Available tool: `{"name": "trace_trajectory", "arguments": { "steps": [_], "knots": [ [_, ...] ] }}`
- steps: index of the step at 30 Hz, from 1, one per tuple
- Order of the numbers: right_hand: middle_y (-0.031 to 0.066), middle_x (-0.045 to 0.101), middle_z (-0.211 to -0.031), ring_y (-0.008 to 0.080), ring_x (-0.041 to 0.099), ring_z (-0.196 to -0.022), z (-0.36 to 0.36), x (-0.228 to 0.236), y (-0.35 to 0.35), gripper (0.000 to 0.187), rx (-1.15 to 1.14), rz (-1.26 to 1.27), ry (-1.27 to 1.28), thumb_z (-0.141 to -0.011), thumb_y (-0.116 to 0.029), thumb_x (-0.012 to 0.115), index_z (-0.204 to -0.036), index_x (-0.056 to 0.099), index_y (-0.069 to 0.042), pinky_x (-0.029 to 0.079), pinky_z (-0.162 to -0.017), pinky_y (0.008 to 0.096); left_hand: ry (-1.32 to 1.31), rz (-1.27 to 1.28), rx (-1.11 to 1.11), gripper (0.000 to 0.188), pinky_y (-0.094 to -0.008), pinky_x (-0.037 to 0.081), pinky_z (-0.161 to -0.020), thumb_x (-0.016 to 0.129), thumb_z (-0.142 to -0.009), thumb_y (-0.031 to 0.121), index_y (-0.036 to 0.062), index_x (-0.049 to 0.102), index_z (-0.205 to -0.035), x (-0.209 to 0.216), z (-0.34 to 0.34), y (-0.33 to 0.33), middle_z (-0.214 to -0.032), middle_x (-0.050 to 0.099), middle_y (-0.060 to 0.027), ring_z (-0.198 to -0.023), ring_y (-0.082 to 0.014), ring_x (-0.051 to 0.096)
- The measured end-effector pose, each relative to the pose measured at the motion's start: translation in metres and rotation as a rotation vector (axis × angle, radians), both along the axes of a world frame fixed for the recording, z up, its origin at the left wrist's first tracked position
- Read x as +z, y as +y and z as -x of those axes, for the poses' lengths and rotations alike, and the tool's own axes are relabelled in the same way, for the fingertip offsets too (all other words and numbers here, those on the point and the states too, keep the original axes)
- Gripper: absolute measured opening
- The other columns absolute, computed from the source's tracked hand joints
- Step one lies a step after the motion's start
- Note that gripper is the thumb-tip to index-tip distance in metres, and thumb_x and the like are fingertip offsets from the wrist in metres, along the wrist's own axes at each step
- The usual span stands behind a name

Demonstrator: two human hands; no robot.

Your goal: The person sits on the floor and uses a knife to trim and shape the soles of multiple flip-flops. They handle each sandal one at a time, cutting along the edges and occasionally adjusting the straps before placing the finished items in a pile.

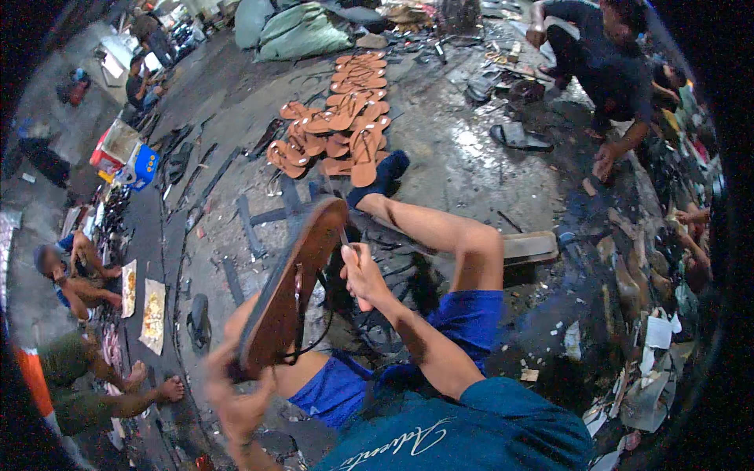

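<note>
My left hand (245, 388), a little blurred by motion, grips the lower end of a flip-flop (275, 294) with a brown sole and dark straps. The flip-flop is tilted up in front of my lap, its other end pointing away from me. Closed in my right hand (363, 275) is a thin tool with a narrow metal blade (344, 234); an orange handle end (364, 304) shows below the fist. The blade is close beside the sole's upper right edge; I cannot tell whether it touches. A dark strap loop (318, 337) hangs off the sole's right side.
Rows of tan flip-flops (365, 145) lie on the floor ahead, beyond my foot. Large green sacks (302, 35) stand behind them. A dark slide sandal (520, 137) lies at the right, near a person bending down (601, 71). Other people sit at the left, by a blue bin (143, 166).
</note>
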State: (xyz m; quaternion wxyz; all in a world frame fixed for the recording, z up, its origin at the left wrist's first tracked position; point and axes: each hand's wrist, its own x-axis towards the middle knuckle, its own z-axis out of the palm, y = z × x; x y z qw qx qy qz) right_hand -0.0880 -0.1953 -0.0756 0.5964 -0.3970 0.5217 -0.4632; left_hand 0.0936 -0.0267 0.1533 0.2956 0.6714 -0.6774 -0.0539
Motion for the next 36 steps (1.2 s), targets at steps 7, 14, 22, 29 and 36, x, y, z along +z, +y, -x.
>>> {"name": "trace_trajectory", "arguments": {
  "steps": [7, 14, 22, 29, 36],
  "knots": [
    [0.0072, 0.063, -0.089, 0.0116, 0.059, -0.071, 0.107, 0.034, 0.105, 0.036, 0.013, 0.103, 0.039, -0.102, -0.029, 0.044, -0.131, 0.045, -0.009, 0.049, -0.062, 0.0269, 1.250, 0.037, 0.512, 0.054, -0.0337, 0.054, -0.073, 0.065, -0.088, 0.040, 0.0059, 0.049, -0.127, -0.028, -0.016, 0.032, -0.103, 0.060, -0.0092, -0.086, -0.0192, 0.061],
    [0.0092, 0.068, -0.093, 0.0138, 0.063, -0.076, 0.130, 0.095, 0.184, 0.028, 0.043, 0.213, 0.169, -0.095, -0.017, 0.061, -0.118, 0.059, -0.002, 0.052, -0.070, 0.0282, 1.354, -0.189, 0.384, 0.038, -0.0262, 0.053, -0.073, 0.064, -0.093, 0.033, 0.0056, 0.055, -0.118, -0.055, 0.025, -0.001, -0.100, 0.063, -0.0029, -0.086, -0.0125, 0.063],
    [0.0071, 0.066, -0.087, 0.0124, 0.060, -0.072, 0.130, 0.103, 0.231, 0.027, 0.429, 0.318, 0.316, -0.085, -0.009, 0.070, -0.110, 0.065, -0.002, 0.047, -0.062, 0.0242, 1.303, -0.158, 0.323, 0.037, -0.0237, 0.048, -0.082, 0.059, -0.097, 0.033, 0.0017, 0.058, -0.117, -0.055, 0.009, 0.007, -0.105, 0.062, -0.0016, -0.093, -0.0091, 0.059],
    [0.0085, 0.068, -0.081, 0.0135, 0.059, -0.062, 0.138, 0.111, 0.214, 0.027, 0.408, 0.374, 0.366, -0.079, -0.008, 0.074, -0.106, 0.068, -0.004, 0.046, -0.055, 0.0249, 1.254, -0.289, 0.134, 0.042, -0.0291, 0.043, -0.095, 0.061, -0.095, 0.028, 0.0014, 0.049, -0.126, -0.083, 0.007, 0.022, -0.113, 0.059, -0.0022, -0.105, -0.0120, 0.054],
    [0.0093, 0.067, -0.079, 0.0172, 0.062, -0.057, 0.134, 0.150, 0.160, 0.030, 0.436, 0.513, 0.531, -0.078, -0.018, 0.079, -0.105, 0.069, -0.008, 0.051, -0.051, 0.0289, 1.135, -0.323, 0.001, 0.034, -0.0269, 0.047, -0.088, 0.062, -0.094, 0.017, 0.0038, 0.049, -0.123, -0.061, 0.034, 0.002, -0.107, 0.061, -0.0021, -0.097, -0.0095, 0.058]
  ]
}}
